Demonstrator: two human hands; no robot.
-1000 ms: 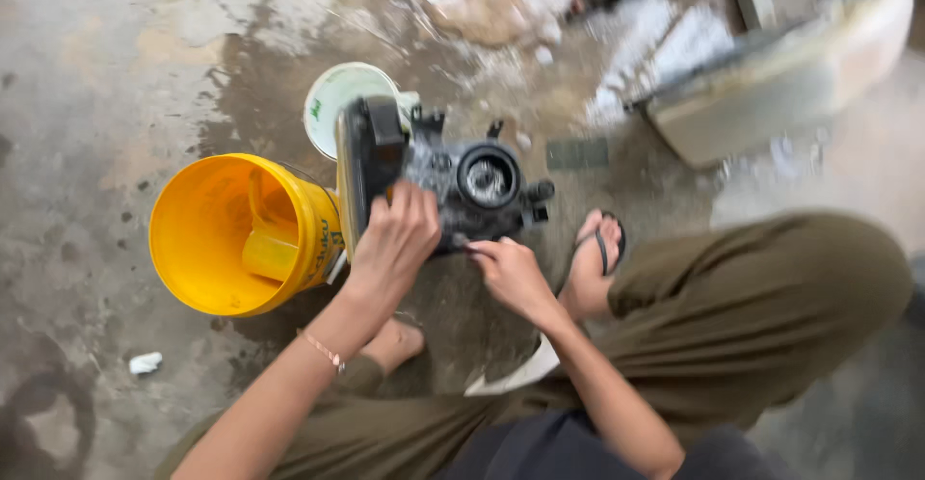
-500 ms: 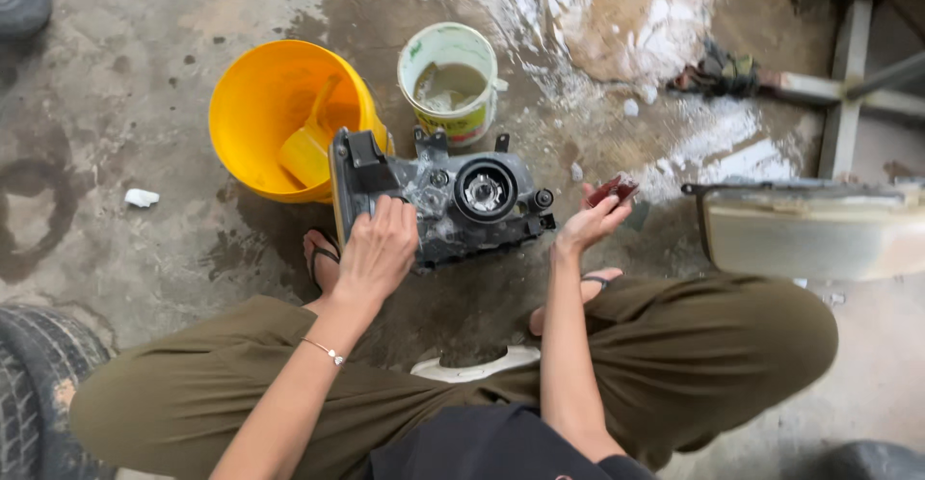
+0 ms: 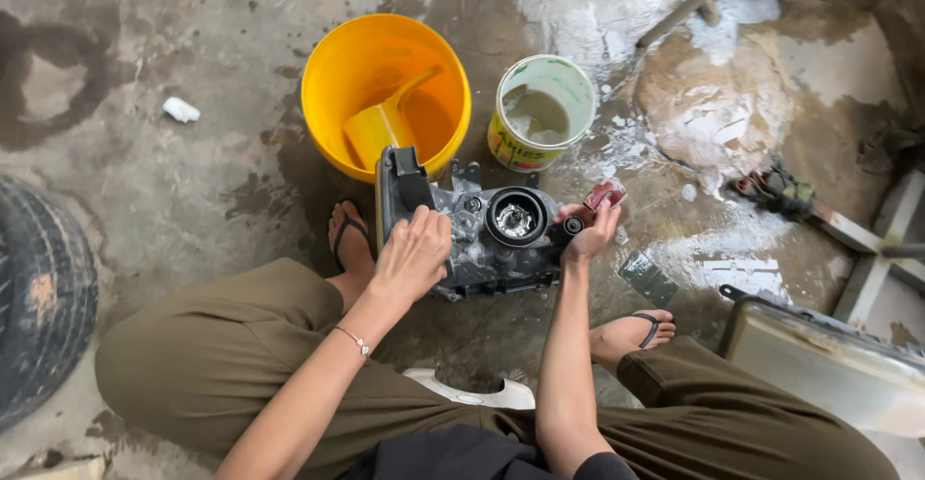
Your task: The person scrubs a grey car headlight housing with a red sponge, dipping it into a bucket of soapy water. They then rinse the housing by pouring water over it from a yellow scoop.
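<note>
Headlamp housing steadied on wet concrete as one hand comes away with a small dark-red piece

A squatting person's left hand (image 3: pixel 414 253) lies flat and closed over the near edge of the dark headlamp housing (image 3: pixel 482 234), which rests on the floor between the sandalled feet. The right hand (image 3: pixel 590 234), which gripped the housing a second ago, has now lifted to its 3 o'clock side and pinches a small dark-red piece (image 3: pixel 605 194) between its fingertips, so work has shifted from holding to handling that piece. A yellow bucket (image 3: pixel 332 66) stands at 11 o'clock, a paint tub (image 3: pixel 511 143) at 12.
</note>
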